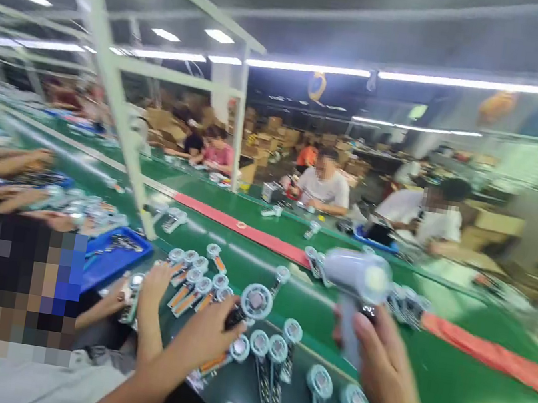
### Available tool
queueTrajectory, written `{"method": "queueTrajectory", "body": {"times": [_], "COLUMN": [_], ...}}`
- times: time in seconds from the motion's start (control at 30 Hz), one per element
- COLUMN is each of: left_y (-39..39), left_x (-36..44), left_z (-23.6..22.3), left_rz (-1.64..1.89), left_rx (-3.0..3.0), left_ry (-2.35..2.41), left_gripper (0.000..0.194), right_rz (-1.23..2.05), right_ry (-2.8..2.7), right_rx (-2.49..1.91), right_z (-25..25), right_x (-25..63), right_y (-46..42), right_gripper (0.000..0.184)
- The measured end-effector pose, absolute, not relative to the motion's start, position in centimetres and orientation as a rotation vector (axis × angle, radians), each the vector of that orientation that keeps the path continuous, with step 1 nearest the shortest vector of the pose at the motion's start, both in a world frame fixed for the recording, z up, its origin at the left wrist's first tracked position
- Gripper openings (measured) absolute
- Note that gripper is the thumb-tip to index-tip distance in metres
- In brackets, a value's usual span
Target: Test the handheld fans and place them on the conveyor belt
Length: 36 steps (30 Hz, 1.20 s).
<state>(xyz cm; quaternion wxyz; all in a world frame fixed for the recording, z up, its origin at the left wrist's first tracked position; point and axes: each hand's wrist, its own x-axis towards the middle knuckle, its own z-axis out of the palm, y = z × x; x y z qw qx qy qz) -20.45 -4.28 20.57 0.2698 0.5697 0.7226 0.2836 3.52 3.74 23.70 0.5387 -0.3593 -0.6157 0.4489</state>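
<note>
My left hand [212, 331] is closed around the dark handle of a round-headed device [257, 301], whose ringed, pale blue face points toward me. My right hand [389, 364] grips a pale, hair-dryer-shaped housing [359, 275] by its handle, with its barrel raised above the belt and blurred. A small dark part shows by my right thumb. Below and between my hands, several similar devices [320, 381] lie on the dark green work surface with their handles toward me. More devices [194, 278], some with orange strips on the handles, lie beyond my left hand.
A green conveyor belt [241, 251] with a red strip [245, 226] runs across. At left, a co-worker's hands [155, 285] are near a blue tray [114, 256] of small parts. A white post [122, 132] rises there. Other people [324, 186] sit across the belt.
</note>
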Motion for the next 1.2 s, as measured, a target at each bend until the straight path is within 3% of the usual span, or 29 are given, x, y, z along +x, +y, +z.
{"method": "queueTrajectory", "body": {"times": [0.3, 0.6, 0.77, 1.2], "left_y": [-4.3, -4.2, -4.3, -5.4], "left_x": [-19.8, -18.0, -17.7, -17.8], "left_z": [18.0, 18.1, 17.8, 17.3], "left_rz": [1.057, 1.282, 1.438, 1.415], "left_rx": [1.181, 0.681, 0.652, 0.533], "left_ry": [1.529, 1.156, 1.024, 0.805], "left_gripper": [0.057, 0.037, 0.044, 0.048], "right_rz": [1.39, 1.583, 1.633, 1.651], "right_ry": [-1.228, -1.004, -0.992, -1.059], "right_rx": [-0.841, -0.898, -0.958, -0.982], "right_z": [22.0, 21.3, 19.9, 19.3], "right_x": [0.2, 0.3, -0.2, -1.8], "right_y": [0.8, -1.4, -3.0, -4.2], "right_gripper": [0.049, 0.056, 0.06, 0.053]}}
